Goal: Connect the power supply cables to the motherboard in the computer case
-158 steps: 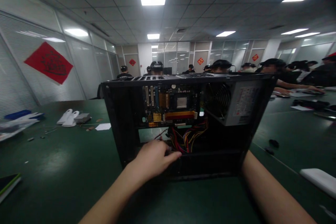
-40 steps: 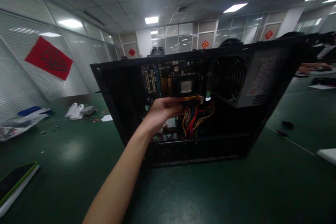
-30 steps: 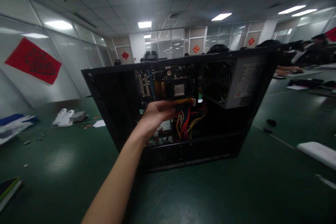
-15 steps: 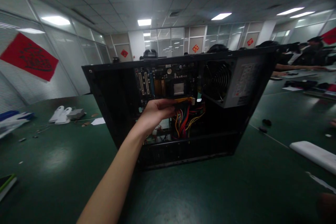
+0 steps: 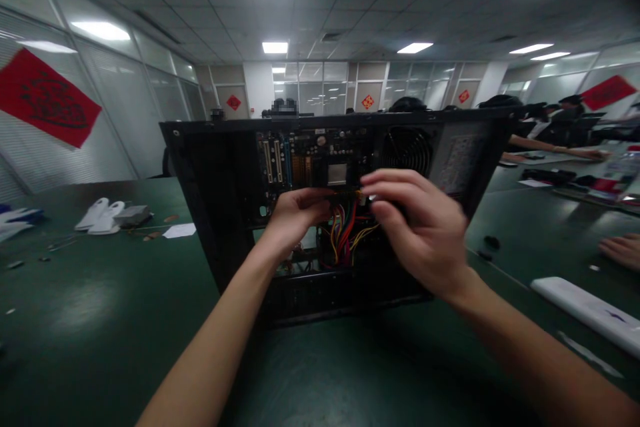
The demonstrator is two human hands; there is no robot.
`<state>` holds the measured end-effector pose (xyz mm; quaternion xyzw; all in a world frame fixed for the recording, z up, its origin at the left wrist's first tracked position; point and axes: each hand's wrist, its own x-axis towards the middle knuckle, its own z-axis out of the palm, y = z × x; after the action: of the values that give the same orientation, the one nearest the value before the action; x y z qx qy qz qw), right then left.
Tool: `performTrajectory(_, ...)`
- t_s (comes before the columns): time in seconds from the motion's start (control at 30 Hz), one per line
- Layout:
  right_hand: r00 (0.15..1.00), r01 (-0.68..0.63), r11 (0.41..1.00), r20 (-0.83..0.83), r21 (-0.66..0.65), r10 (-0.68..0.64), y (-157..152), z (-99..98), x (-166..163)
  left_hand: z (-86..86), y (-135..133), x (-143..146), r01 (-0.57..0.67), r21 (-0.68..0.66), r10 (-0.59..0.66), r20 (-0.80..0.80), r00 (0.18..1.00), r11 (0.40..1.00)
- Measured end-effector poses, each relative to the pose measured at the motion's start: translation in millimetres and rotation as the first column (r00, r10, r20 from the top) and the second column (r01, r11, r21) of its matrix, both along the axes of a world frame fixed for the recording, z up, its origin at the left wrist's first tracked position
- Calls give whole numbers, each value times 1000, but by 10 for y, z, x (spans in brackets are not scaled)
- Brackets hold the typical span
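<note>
An open black computer case (image 5: 210, 180) stands on the green table (image 5: 100, 300), its motherboard (image 5: 310, 160) and power supply (image 5: 455, 163) facing me. My left hand (image 5: 293, 213) is closed on a power connector at the lower edge of the motherboard, with a bundle of coloured wires (image 5: 345, 233) hanging below it. My right hand (image 5: 417, 227) is raised in front of the power supply. Its fingers curl toward the same connector, fingertips at its right end; what they grip is hidden.
White gloves and a grey box (image 5: 113, 215) lie at the left, near a paper slip (image 5: 176, 231). A white flat object (image 5: 585, 307) lies at the right. Another person's hand (image 5: 620, 250) rests on the table's right edge. Several people sit behind.
My right hand has come up into view and reached the connector, having been out of sight half a second ago. My left hand keeps its hold on the connector.
</note>
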<state>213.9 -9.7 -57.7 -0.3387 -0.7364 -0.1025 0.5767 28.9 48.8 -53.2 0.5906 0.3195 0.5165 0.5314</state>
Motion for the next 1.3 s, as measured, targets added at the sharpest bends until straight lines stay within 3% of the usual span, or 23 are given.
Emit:
performTrajectory(0.07, 991, -97, 982, -102, -165, 81, 197, -40, -59, -1, 6, 1, -25, 38, 24, 26, 999, 999)
performTrajectory(0.1, 975, -189, 940, -169, -285, 144, 300, -59, -86, 0, 9, -1, -47, 64, 45, 34, 998, 997)
performTrajectory(0.2, 880, -464, 704, -372, -537, 296, 531, -91, -140, 13, 15, -9, -144, 170, 141, 30, 989, 975)
performTrajectory(0.27, 808, -574, 600, -501, -557, 308, 597, -96, -155, 18, 18, -5, -182, 224, 182, 20, 983, 957)
performTrajectory(0.4, 687, -696, 512, -674, -504, 271, 641, -139, -175, -27, 42, 44, -194, 250, 194, 25, 981, 949)
performTrajectory(0.5, 640, -726, 514, -722, -456, 264, 679, -192, -198, -105, 65, 107, -216, 246, 211, 45, 976, 945)
performTrajectory(0.63, 629, -709, 571, -738, -413, 246, 729, -226, -206, -182, 61, 186, -240, 285, 239, 40, 970, 928)
performTrajectory(0.8, 684, -639, 636, -698, -433, 212, 738, -211, -193, -184, 41, 200, -122, 340, 127, 6, 992, 933)
performTrajectory(1.07, 817, -517, 664, -543, -540, 194, 756, -251, -172, -227, 111, 140, -182, 262, 185, 12, 983, 948)
performTrajectory(1.3, 782, -580, 610, -580, -541, 229, 802, -280, -147, -219, 117, 78, -168, 276, 188, -49, 981, 946)
